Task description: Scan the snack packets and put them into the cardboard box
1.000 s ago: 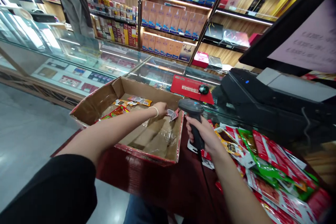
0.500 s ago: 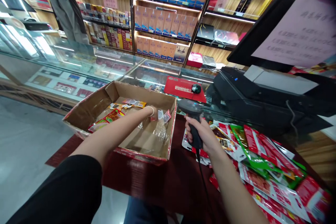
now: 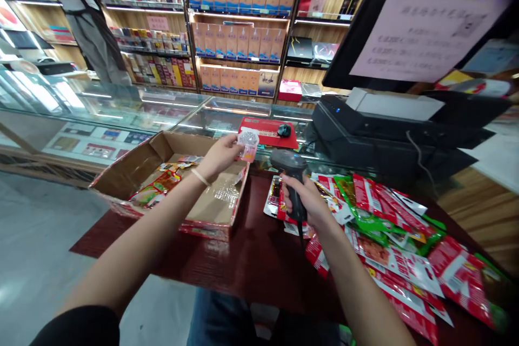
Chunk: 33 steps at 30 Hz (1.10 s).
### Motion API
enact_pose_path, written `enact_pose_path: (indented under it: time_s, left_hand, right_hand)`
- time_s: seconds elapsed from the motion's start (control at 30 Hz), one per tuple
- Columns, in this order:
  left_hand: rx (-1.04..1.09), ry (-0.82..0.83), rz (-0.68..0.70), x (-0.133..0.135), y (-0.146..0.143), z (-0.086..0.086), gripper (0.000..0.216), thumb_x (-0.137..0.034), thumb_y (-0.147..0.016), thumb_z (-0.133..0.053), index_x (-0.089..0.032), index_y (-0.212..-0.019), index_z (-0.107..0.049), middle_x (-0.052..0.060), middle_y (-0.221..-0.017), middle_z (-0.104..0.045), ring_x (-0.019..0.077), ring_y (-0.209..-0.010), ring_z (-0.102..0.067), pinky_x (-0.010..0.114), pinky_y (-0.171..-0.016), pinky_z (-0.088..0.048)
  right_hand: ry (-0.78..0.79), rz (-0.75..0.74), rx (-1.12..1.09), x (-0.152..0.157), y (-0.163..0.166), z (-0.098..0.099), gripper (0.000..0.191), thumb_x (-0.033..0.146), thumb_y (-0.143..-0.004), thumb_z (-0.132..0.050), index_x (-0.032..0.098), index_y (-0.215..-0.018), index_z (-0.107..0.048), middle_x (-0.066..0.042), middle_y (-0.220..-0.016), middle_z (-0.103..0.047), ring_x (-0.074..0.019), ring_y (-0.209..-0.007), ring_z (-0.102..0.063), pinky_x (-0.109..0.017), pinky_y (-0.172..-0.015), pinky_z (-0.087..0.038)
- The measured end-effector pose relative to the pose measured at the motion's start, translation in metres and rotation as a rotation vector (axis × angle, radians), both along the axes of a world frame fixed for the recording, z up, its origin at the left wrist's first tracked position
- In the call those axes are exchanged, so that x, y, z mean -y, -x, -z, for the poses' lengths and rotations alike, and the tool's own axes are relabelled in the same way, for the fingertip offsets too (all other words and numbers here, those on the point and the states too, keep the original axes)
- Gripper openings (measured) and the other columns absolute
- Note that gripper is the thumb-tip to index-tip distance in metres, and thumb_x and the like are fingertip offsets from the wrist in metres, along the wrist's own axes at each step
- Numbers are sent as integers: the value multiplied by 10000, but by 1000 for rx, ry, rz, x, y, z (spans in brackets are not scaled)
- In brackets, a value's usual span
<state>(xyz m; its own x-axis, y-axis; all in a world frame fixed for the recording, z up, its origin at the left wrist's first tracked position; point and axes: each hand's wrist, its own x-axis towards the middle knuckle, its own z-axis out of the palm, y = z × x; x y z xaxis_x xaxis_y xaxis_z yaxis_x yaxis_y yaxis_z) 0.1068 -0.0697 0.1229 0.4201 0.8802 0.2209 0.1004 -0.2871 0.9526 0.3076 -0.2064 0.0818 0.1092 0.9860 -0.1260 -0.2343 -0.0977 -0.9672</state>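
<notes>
The left hand [image 3: 221,155] is raised over the far right corner of the cardboard box [image 3: 124,168], thumb and fingers pinched together on a small clear packet [image 3: 248,147] with a touch of red at its lower edge. Just beside it, to the right, the right hand [image 3: 310,204] is wrapped tight round the grip of a dark barcode scanner [image 3: 288,162], whose head points toward the packet; the two are close but not touching.

The box sits open at the left edge of the dark red desk [image 3: 251,259], with a few snack bags [image 3: 156,186] lying against its far left corner. A loose heap of red and green packets [image 3: 389,238] covers the right side of the desk, reaching under the scanner hand.

Behind the desk's far edge stands a black till [image 3: 357,130], and a mouse [image 3: 284,130] rests on a red mat on the glass display case. Another person [image 3: 83,21] stands at the shelves, well apart.
</notes>
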Motion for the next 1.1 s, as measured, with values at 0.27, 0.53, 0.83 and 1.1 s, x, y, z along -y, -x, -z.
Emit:
enact_pose_path:
  time_s: [0.27,0.53,0.83,1.1]
  left_hand:
    - [460,402,192,109,-105,25,290,-302,-756,-696,-164,-987,-589,40,-889,-686,126,-724,-642,258,-693,-525]
    - [724,637,-47,101,-162,112,316,-254,-664,-759,-166,-911,-582,21,-920,-672,123,-809,-652,295,-797,-543]
    - [759,681,-123,83,-153,145,361,-260,-668,-775,-201,-967,-581,2,-945,-688,96,-791,-662,228,-773,-522]
    - [822,603,-279,77,-146,159,412,-188,-686,-776,-208,-1028,-548,23,-1029,-684,121,-883,-681,286,-870,-536]
  right_hand:
    - [-34,170,-12,33,-60,25,333,465,-753,-717,226,-783,-486,64,-535,-533,-94,-356,-458,-216,-321,-405]
    - [-49,316,-47,47,-95,52,349,463,-743,-712,229,-908,-513,85,-554,-520,-79,-356,-442,-192,-327,-390]
    - [4,282,-36,54,-93,63,353,460,-744,-718,232,-897,-497,82,-559,-543,-84,-356,-456,-203,-327,-400]
    - [73,181,58,61,-79,65,389,460,-745,-720,254,-934,-451,84,-536,-548,-98,-340,-450,-209,-315,-376]
